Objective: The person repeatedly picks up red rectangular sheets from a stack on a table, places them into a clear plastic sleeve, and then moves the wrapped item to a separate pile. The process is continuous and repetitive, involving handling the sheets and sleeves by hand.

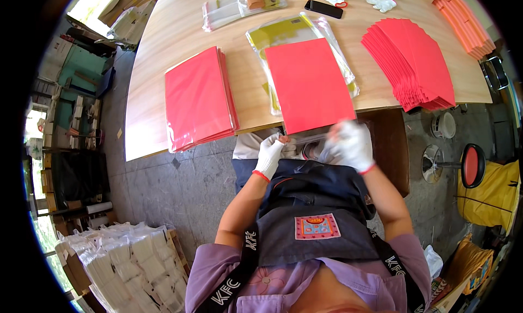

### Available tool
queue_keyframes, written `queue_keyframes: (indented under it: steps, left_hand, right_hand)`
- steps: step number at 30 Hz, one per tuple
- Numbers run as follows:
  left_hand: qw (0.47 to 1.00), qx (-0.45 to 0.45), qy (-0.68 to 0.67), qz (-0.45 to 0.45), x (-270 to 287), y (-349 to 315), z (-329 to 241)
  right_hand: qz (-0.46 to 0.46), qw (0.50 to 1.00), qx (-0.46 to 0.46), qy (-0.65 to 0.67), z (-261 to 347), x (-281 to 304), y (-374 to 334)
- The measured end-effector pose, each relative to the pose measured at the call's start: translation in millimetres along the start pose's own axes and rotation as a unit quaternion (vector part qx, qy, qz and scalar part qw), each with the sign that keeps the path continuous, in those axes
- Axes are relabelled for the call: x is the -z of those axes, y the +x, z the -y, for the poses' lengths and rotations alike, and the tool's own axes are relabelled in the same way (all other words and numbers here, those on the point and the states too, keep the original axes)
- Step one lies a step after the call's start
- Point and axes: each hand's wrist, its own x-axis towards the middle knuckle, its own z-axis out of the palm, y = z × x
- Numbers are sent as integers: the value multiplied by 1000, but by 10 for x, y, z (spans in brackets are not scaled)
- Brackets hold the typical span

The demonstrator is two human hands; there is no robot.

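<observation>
A red sheet (310,87) lies in front of me at the table's near edge, on a pile of clear plastic bags (283,32) with olive-yellow patches. Just below the sheet's near edge, my left hand (269,156), in a white glove with bare fingertips, pinches a clear plastic edge. This thin plastic stretches across toward my right hand (353,147), also gloved in white. Motion smears the right hand's fingers, so its grip is unclear. To the left sits a stack of bagged red sheets (199,98). At the right, red sheets (411,62) are fanned out in a thick pile.
Farther back on the wooden table (158,51) are another bag stack (242,11), a black phone (324,8), red-handled scissors (341,4) and a white glove (383,4). Orange-pink foam pieces (463,22) line the far right. A stool (472,166) stands right; wrapped white bundles (125,264) are lower left.
</observation>
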Motion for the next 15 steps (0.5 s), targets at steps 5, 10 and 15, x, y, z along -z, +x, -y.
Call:
queue_keyframes:
  steps: [5, 10, 15]
  left_hand:
    - [998, 29, 26, 55, 62, -34, -94]
    - [995, 44, 71, 51, 29, -71, -173]
    - [995, 26, 60, 74, 13, -98, -238]
  right_hand:
    - [-238, 966, -12, -102, 27, 1328, -249]
    - [11, 995, -9, -102, -22, 256, -169]
    - [132, 806, 178, -548, -74, -531, 157]
